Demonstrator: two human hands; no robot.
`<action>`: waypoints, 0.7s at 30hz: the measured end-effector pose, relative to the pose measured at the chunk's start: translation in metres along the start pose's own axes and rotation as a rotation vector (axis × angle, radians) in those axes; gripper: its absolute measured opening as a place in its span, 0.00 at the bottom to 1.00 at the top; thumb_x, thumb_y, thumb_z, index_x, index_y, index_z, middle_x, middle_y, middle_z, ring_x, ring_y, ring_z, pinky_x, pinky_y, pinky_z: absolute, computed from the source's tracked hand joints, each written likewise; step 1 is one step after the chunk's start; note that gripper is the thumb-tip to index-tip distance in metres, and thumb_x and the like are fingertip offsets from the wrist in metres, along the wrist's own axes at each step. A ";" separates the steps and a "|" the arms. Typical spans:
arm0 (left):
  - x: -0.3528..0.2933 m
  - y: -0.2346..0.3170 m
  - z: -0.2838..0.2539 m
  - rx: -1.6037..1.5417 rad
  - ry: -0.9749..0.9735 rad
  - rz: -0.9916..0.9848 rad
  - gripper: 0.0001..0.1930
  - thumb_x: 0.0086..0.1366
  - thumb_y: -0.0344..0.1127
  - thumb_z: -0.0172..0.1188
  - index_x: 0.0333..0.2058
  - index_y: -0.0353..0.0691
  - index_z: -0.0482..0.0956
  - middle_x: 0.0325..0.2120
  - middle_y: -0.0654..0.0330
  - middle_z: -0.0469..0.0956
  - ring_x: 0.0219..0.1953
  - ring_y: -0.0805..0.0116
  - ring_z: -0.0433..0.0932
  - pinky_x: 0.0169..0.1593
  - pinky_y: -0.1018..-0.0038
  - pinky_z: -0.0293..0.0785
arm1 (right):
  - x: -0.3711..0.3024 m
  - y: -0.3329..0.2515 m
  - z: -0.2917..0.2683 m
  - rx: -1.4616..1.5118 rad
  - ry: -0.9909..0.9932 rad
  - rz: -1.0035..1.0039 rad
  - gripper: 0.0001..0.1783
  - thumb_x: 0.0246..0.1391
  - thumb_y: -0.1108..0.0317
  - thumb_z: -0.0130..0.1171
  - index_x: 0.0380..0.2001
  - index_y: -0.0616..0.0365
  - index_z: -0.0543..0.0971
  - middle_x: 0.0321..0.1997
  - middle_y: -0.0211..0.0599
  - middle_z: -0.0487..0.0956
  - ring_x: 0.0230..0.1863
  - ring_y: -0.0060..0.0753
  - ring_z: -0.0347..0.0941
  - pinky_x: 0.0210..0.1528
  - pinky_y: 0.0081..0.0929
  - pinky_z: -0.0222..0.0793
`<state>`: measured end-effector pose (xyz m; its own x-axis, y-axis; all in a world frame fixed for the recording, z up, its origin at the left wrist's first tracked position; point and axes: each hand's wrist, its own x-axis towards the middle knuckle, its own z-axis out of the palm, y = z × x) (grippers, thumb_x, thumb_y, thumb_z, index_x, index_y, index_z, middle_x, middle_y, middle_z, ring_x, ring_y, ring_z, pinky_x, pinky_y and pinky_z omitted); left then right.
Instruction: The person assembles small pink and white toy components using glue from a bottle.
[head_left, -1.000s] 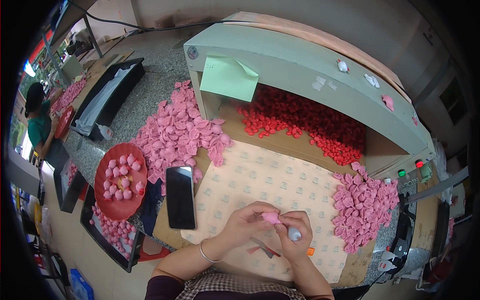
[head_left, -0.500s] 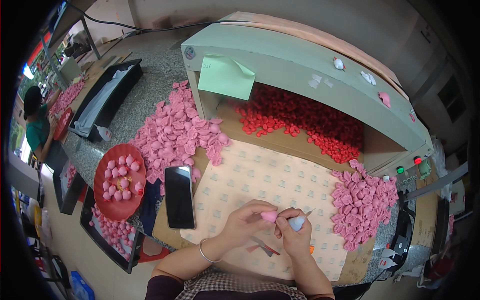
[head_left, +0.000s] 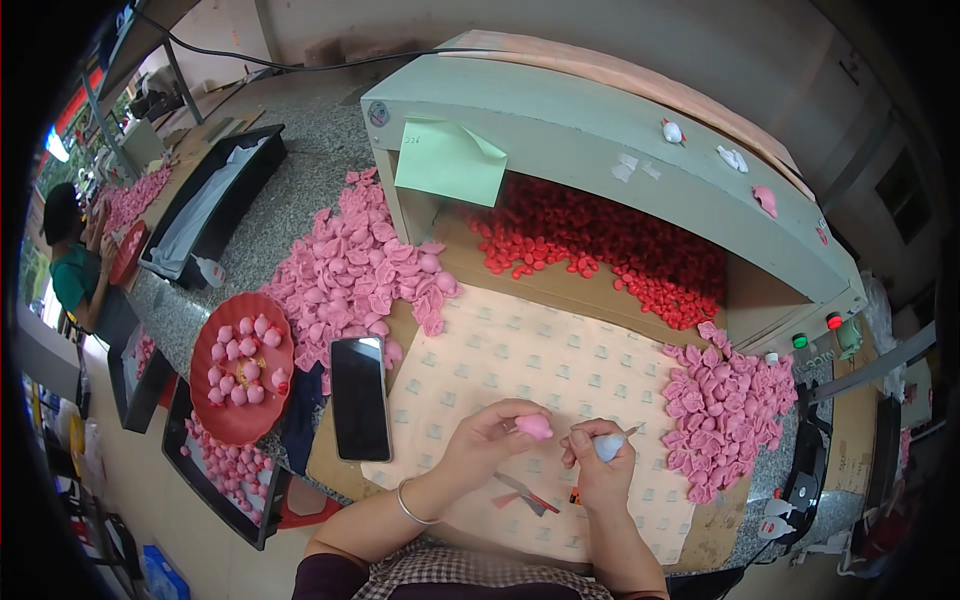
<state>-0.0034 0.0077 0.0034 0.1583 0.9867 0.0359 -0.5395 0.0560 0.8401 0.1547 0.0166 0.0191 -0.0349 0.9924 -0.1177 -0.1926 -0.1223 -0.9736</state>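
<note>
Fingers of left hand (head_left: 490, 440) pinch pink piece (head_left: 534, 427) beside right hand (head_left: 600, 465).

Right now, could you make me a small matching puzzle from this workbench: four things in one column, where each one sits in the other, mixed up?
Things:
1. pink piece
2. phone
3. red pieces
4. green note

Places:
A. stuck on the pale hood's front
B. heaped under the hood
C. lying flat, left of the patterned sheet
D. held in the left hand

Pairs: 1-D, 2-C, 3-B, 4-A
</note>
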 end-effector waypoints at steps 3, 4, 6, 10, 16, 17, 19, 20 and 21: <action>0.002 0.001 0.000 0.004 0.005 -0.005 0.15 0.53 0.23 0.52 0.41 0.35 0.68 0.39 0.59 0.69 0.43 0.70 0.68 0.48 0.74 0.64 | 0.001 0.000 -0.003 -0.012 -0.019 0.001 0.05 0.47 0.74 0.53 0.28 0.64 0.70 0.22 0.37 0.73 0.18 0.20 0.66 0.21 0.16 0.62; 0.002 0.001 0.000 0.011 0.002 0.005 0.15 0.53 0.23 0.52 0.42 0.36 0.68 0.39 0.60 0.70 0.42 0.71 0.68 0.48 0.74 0.64 | 0.001 0.000 -0.002 -0.012 -0.019 0.001 0.05 0.47 0.74 0.53 0.28 0.64 0.70 0.22 0.37 0.73 0.18 0.20 0.66 0.21 0.16 0.62; 0.003 0.002 0.000 0.007 0.009 -0.001 0.15 0.53 0.23 0.52 0.42 0.36 0.68 0.39 0.60 0.69 0.42 0.71 0.68 0.47 0.74 0.64 | 0.001 0.000 0.000 -0.058 -0.044 -0.041 0.04 0.47 0.74 0.52 0.28 0.64 0.70 0.24 0.36 0.72 0.19 0.20 0.66 0.21 0.16 0.63; 0.003 -0.001 -0.002 -0.003 0.022 0.012 0.16 0.53 0.23 0.53 0.42 0.36 0.68 0.40 0.59 0.69 0.42 0.70 0.68 0.47 0.74 0.64 | 0.001 -0.001 0.003 -0.058 -0.067 -0.059 0.04 0.47 0.75 0.51 0.28 0.64 0.70 0.26 0.35 0.72 0.20 0.19 0.66 0.21 0.15 0.63; 0.001 -0.003 -0.003 -0.004 -0.003 0.056 0.16 0.53 0.23 0.53 0.43 0.36 0.67 0.40 0.59 0.68 0.43 0.70 0.68 0.48 0.74 0.64 | -0.002 0.000 0.006 -0.137 -0.077 -0.186 0.04 0.46 0.76 0.52 0.28 0.64 0.71 0.26 0.33 0.70 0.21 0.19 0.67 0.22 0.14 0.64; 0.000 -0.003 -0.002 -0.005 0.000 0.053 0.16 0.53 0.23 0.53 0.43 0.36 0.67 0.40 0.59 0.68 0.43 0.70 0.68 0.48 0.74 0.64 | -0.003 0.002 0.004 -0.160 -0.088 -0.197 0.04 0.46 0.76 0.53 0.28 0.64 0.71 0.26 0.32 0.69 0.21 0.19 0.67 0.22 0.14 0.64; -0.001 -0.001 -0.002 -0.075 0.050 0.026 0.16 0.53 0.23 0.52 0.43 0.36 0.67 0.40 0.59 0.69 0.43 0.70 0.68 0.48 0.74 0.64 | -0.004 0.003 0.000 -0.183 -0.099 -0.198 0.04 0.46 0.77 0.53 0.28 0.64 0.71 0.26 0.32 0.69 0.21 0.19 0.67 0.22 0.14 0.64; 0.001 -0.001 -0.003 -0.078 0.057 0.019 0.16 0.53 0.23 0.52 0.43 0.36 0.67 0.40 0.59 0.69 0.43 0.70 0.68 0.48 0.74 0.64 | -0.003 0.003 -0.002 -0.185 -0.103 -0.168 0.04 0.45 0.77 0.53 0.27 0.64 0.71 0.26 0.32 0.69 0.22 0.19 0.67 0.22 0.14 0.64; 0.003 0.000 -0.005 -0.084 0.100 0.008 0.16 0.54 0.24 0.53 0.43 0.36 0.67 0.40 0.58 0.69 0.43 0.69 0.68 0.48 0.74 0.64 | -0.002 0.004 -0.005 -0.186 -0.106 -0.136 0.03 0.45 0.77 0.53 0.27 0.64 0.72 0.27 0.33 0.69 0.23 0.19 0.67 0.22 0.14 0.64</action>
<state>-0.0070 0.0118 0.0010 0.0725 0.9973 -0.0154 -0.6088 0.0565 0.7913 0.1592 0.0141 0.0145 -0.1259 0.9916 0.0286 -0.0190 0.0265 -0.9995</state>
